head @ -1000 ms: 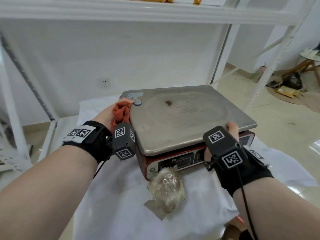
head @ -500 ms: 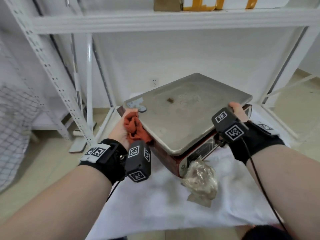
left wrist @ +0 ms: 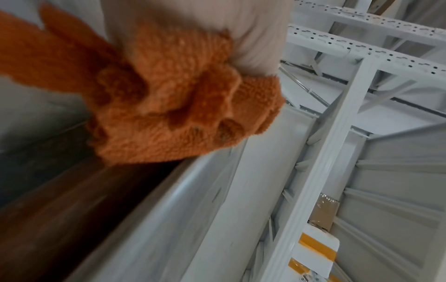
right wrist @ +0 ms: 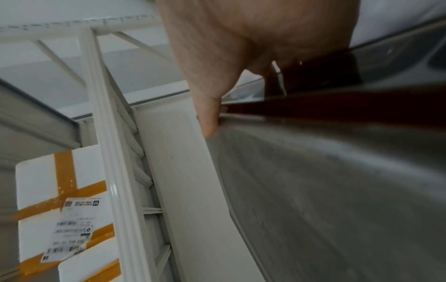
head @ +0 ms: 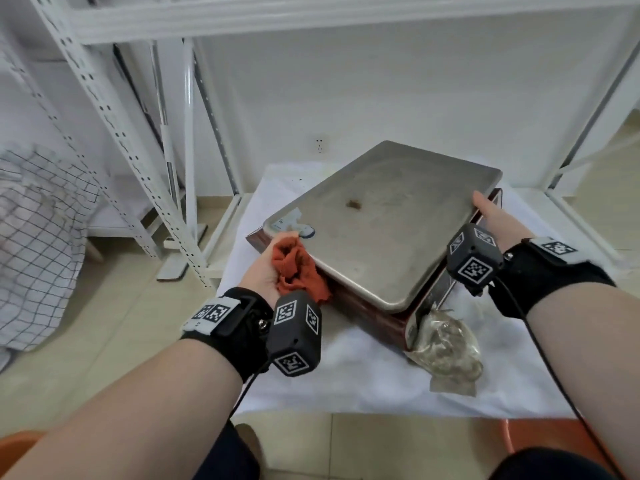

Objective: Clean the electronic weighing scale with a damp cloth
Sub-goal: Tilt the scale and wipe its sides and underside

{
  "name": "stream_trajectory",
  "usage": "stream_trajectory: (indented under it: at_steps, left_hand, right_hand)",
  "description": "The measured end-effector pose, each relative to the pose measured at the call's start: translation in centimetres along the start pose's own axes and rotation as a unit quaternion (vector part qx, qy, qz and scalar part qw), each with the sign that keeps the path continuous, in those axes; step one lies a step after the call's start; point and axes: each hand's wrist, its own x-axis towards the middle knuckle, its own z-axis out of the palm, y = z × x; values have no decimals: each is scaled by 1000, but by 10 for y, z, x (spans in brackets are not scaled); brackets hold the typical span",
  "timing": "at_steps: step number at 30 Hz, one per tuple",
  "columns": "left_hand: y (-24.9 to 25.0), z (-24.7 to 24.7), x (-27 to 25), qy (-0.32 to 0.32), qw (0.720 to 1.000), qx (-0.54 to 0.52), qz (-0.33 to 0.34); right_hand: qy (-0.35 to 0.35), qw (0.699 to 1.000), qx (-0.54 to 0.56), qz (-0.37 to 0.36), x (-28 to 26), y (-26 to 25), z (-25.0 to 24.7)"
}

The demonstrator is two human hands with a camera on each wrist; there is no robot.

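The left hand (head: 266,268) bunches the orange cloth (head: 298,271) in curled fingers against the scale's (head: 388,230) near-left edge. The right hand (head: 498,220) clasps its right rim, thumb on top. The scale sits skewed on the white sheet (head: 346,375). The brown spot (head: 354,204) lies far and right of the cloth, nearer the left hand, so the wipe likely goes that way.

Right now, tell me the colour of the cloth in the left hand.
Orange-rust; the cloth shows best in the left wrist view.
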Motion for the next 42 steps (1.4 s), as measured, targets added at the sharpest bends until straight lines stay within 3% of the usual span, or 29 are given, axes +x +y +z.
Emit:
stream_trajectory:
  at_steps: [2, 8, 10, 12, 15, 19, 24, 27, 31, 34, 39, 42]
  left_hand:
    - [8, -4, 8, 27, 999, -16, -26]
    - [32, -28, 18, 11, 997, 26, -73]
    - [43, -32, 21, 17, 994, -26, -105]
    - [49, -40, 32, -2, 989, -51, -142]
    - [55, -52, 44, -87, 976, -56, -193]
    - [60, -57, 53, -135, 961, -23, -241]
    - [55, -50, 51, -69, 943, -137, -296]
    - [47, -44, 42, -60, 951, -138, -270]
    - [33, -25, 29, -77, 977, -26, -198]
    - [24, -16, 22, -64, 981, 47, -177]
    - [26, -15, 11, -29, 976, 145, -162]
    - [35, -21, 3, -54, 972, 130, -189]
  right_hand:
    - [10, 997, -74, 3, -15, 0, 5]
    - [-18, 997, -56, 49, -42, 10, 14]
    - [-34, 997, -47, 43, -51, 21, 18]
    - [-33, 999, -25, 34, -53, 32, 21]
    - [-34, 999, -9, 37, -53, 39, 28]
    - [-33, 998, -12, 49, -46, 36, 35]
    - [-28, 998, -24, 51, -32, 27, 35]
    - [-8, 999, -43, 32, -29, 14, 30]
    - [32, 995, -92, -7, -21, -2, 15]
    - [25, 994, -109, 14, -23, -4, 3]
    - [48, 984, -170, 13, -40, -4, 5]
    - [96, 967, -232, -51, -59, -5, 12]
